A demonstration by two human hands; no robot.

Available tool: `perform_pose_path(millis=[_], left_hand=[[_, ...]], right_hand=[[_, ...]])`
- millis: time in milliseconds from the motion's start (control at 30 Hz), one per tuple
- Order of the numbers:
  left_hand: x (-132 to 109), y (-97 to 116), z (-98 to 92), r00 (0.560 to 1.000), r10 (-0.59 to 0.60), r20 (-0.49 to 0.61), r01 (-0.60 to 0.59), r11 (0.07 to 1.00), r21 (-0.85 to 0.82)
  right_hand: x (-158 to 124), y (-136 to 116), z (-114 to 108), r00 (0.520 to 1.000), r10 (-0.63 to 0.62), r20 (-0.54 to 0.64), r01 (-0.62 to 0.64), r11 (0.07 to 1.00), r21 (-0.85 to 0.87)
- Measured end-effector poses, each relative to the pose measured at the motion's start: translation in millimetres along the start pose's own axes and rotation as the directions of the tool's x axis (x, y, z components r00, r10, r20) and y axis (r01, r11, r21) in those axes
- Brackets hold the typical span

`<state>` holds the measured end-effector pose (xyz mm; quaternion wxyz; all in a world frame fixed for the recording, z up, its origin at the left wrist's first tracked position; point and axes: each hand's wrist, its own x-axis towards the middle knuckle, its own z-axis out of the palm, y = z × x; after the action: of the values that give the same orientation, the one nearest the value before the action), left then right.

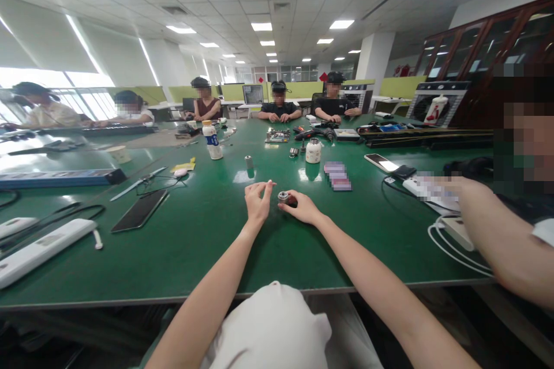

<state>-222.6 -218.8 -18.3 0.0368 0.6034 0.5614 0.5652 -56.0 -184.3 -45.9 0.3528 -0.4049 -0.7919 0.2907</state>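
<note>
My right hand [303, 207] is wrapped round a short metal cylinder [283, 196], thumb and fingers on its sides. The cylinder is upright at the green table, and its top face shows a round centre. Just left of it, my left hand [258, 200] is raised with thumb and forefinger pinched together. Whatever sits between those fingertips is too small to make out. A second, similar metal cylinder [248, 161] stands on the table beyond my left hand.
A white jar [313, 151], a bottle [212, 140] and a circuit board [277, 136] stand farther back. On the left lie a dark phone [139, 210] and a white power strip [45, 251]. At right, a neighbour's arm [497, 236] reaches over the table beside cables.
</note>
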Motion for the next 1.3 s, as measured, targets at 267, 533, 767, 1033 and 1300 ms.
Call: perform_pose_path(millis=[267, 533, 767, 1033, 1300], left_hand=[[-6.3, -3.2, 8.7, 0.989, 0.019, 0.147, -0.025, 0.999, 0.042], [-3.7, 1.9, 7.1, 0.995, 0.093, 0.044, -0.095, 0.994, 0.054], [-2.5, -4.6, 0.6, 0.973, -0.217, 0.074, 0.178, 0.918, 0.355], [-7.5, -1.2, -1.3, 0.893, -0.357, 0.274, 0.164, 0.825, 0.541], [-10.6, -29.8, -4.5, 0.938, -0.180, 0.295, 0.050, 0.916, 0.398]], right_hand=[[0.5, -1.1, -1.4, 1.000, -0.019, 0.013, 0.019, 0.999, -0.030], [0.7, -0.8, -0.7, 1.000, -0.007, 0.008, 0.007, 0.999, -0.031], [0.0, -1.0, -0.3, 1.000, -0.011, 0.005, 0.011, 1.000, -0.012], [-0.9, -4.2, -1.8, 1.000, -0.003, 0.010, 0.003, 1.000, -0.021], [1.0, -4.3, -3.2, 1.000, -0.009, 0.028, 0.011, 0.998, -0.063]])
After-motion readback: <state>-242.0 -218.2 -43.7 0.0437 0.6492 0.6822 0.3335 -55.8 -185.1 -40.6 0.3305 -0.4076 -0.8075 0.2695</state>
